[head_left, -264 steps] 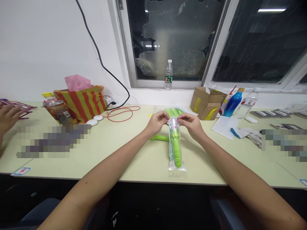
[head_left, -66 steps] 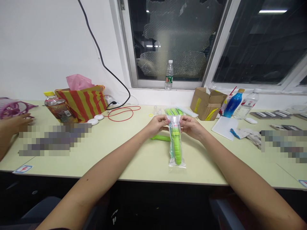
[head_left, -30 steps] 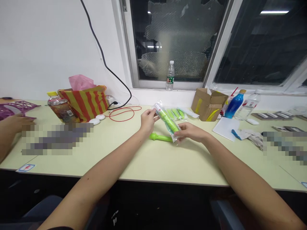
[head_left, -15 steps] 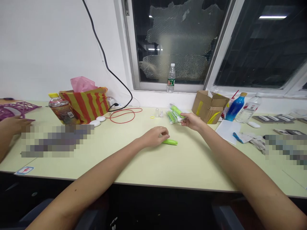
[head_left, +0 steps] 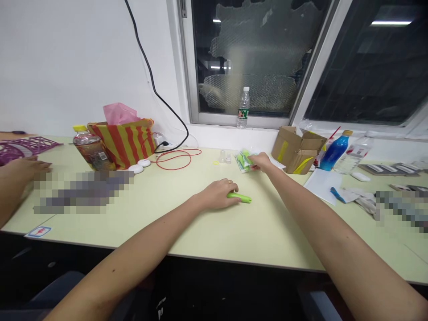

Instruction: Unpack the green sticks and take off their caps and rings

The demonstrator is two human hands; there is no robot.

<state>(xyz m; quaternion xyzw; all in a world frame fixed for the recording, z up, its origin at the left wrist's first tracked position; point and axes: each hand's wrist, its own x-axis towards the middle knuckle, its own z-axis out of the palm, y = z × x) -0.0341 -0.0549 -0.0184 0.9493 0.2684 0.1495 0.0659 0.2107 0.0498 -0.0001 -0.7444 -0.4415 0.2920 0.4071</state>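
Observation:
My left hand [head_left: 219,195] lies on the pale green table [head_left: 187,223] with its fingers curled over one end of a loose bright green stick-shaped item [head_left: 241,197]. My right hand [head_left: 260,160] reaches far across the table and rests on a small pile of clear packets holding green items [head_left: 243,160], its fingers closed on the top packet. Two tiny clear caps [head_left: 224,157] stand just left of that pile.
A cardboard box [head_left: 296,148], a blue bottle [head_left: 335,150] and papers [head_left: 321,182] sit to the right. A striped bag [head_left: 122,140], a drink bottle [head_left: 92,150] and a red cord loop [head_left: 174,158] are at left. Another person's hand [head_left: 20,168] rests at the far left.
The packet I held in both hands went with my right hand to the pile at the back. My left hand dropped onto the loose green item on the table.

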